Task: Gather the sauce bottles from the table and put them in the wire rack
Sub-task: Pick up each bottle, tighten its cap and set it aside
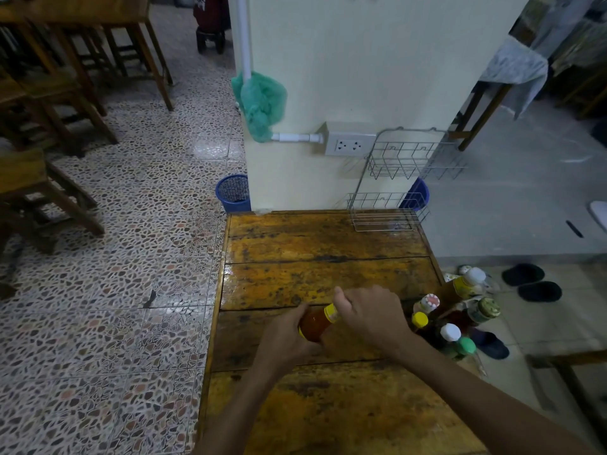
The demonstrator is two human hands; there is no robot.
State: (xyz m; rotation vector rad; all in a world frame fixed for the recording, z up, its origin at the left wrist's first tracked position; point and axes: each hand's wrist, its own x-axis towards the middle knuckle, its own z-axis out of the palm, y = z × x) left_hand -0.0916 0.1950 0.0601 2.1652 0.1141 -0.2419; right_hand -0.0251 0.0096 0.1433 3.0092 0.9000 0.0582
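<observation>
None of the sauce bottles (455, 315) sit in the wire rack (387, 210) at the table's (322, 244) far right corner. Left hand (285, 339) grips an orange bottle (317, 323) mid-table; right hand (371, 315) pinches its neck. The rest cluster at the right edge.

no readable text anywhere in the head view. orange sauce bottle (318, 321) held in both hands has a yellow neck band, print on it too blurred to read. bottle cluster (455, 318) at the right edge of the table (328, 244) carries labels and a patterned red-white cap, all too small and soft to make out, no brand legible. wall socket (348, 145) shows no marking that resolves. wire rack (399, 182) at the far right corner of the table has no tag or sign. no numbers or signs legible on the wall
</observation>
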